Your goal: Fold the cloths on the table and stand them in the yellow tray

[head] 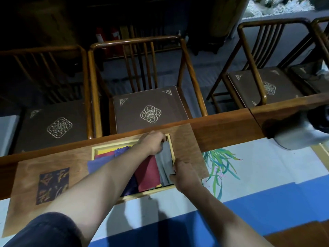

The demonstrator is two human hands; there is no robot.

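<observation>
At right end of yellow tray (170,139) on bench (222,129): folded grey cloth (164,163) upright beside red cloth (148,173); left hand (153,142) fingers clamped on far end, right hand (185,175) fingers pinching near end.

Matt grey cloth (164,163); glossy wooden table (222,132); wooden tray (171,148).

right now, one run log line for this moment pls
stage: standing grey cloth at right side of yellow tray | left hand: on its far end | right hand: near end | red cloth: alongside
</observation>
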